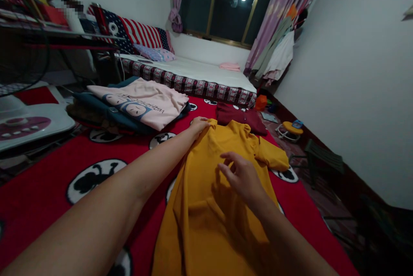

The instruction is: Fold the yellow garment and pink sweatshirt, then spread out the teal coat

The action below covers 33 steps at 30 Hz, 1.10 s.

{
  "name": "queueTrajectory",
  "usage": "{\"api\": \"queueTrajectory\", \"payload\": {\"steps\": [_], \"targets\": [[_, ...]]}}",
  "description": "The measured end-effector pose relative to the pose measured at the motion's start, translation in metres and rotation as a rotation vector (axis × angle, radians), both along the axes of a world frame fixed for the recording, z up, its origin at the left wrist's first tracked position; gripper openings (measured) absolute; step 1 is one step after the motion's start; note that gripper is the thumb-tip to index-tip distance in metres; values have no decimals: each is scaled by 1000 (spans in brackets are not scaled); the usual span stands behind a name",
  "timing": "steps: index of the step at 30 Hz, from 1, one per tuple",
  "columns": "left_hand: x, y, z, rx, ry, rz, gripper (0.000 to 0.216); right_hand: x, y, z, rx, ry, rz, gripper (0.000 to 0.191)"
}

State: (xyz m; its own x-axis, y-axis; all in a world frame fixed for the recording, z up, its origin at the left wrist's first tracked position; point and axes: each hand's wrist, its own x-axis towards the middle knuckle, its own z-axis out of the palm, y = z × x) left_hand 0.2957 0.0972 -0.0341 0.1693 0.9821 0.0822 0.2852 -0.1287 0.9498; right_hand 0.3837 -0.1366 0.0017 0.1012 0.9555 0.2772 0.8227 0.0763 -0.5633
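Your L forearm (129, 190) crosses red blanket (41, 194); L hand (200, 124), fingers closed, grips yellow shirt (200, 216) at shoulder. R hand (240, 176) hovers over shirt's middle, fingers open, empty.

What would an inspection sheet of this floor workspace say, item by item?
Surface: red blanket with round black-and-white prints.
Job's things: mustard-yellow fabric shirt, lying flat.
Clutter: dark red garment beyond its collar; folded pink printed T-shirt on a dark blue pile.
Grip: left hand on the shirt's shoulder, grip unclear; right hand open above its chest.
Cables: thin white cord, seemingly, at the low bed corner.
Surroundings: low bed, dark window, purple curtains.
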Motion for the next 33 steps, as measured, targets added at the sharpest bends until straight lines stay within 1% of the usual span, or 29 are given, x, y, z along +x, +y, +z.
{"api": "queueTrajectory", "payload": {"steps": [2, 3, 4, 5, 8, 11, 13, 16, 18, 20, 23, 25, 26, 28, 30, 33], "targets": [[1, 3, 2, 52, 23, -24, 47, 15, 33, -22, 57, -2, -86, 44], [2, 6, 3, 85, 44, -42, 49, 20, 46, -33, 88, 2, -89, 52], [4, 9, 5, 118, 70, -61, 50, 23, 55, -43, 125, 15, -74, 56], [6, 12, 6, 150, 104, -79, 50, 25, 61, -52, 167, 37, -50, 55], [13, 25, 10, 226, 233, -115, 40, 24, 66, -69, 279, 143, 23, 40], [23, 38, 13, 275, 361, -139, 21, 24, 61, -73, 328, 230, 55, 33], [28, 46, 14, 307, 417, -135, 12, 26, 57, -73, 345, 235, 30, 31], [30, 54, 10, 361, 457, -87, 16, 30, 53, -70, 350, 171, -100, 28], [28, 55, 4, 388, 476, -60, 19, 32, 53, -68, 310, 105, -188, 28], [25, 52, 0, 410, 490, -51, 20, 33, 54, -67, 246, 30, -242, 29], [19, 38, 0, 460, 487, -45, 23, 33, 55, -66, 179, -40, -271, 32], [13, 23, 5, 516, 467, -98, 24, 33, 56, -65, 158, -40, -280, 32], [8, 13, 8, 549, 445, -163, 23, 34, 56, -65, 149, -38, -285, 31], [-8, -10, 13, 605, 375, -342, 23, 34, 56, -64, 126, -49, -297, 30], [-30, -37, 16, 623, 305, -539, 26, 34, 56, -63, 100, -76, -302, 28], [-69, -78, 17, 619, 308, -751, 34, 31, 55, -62, 62, -130, -295, 27]]}}
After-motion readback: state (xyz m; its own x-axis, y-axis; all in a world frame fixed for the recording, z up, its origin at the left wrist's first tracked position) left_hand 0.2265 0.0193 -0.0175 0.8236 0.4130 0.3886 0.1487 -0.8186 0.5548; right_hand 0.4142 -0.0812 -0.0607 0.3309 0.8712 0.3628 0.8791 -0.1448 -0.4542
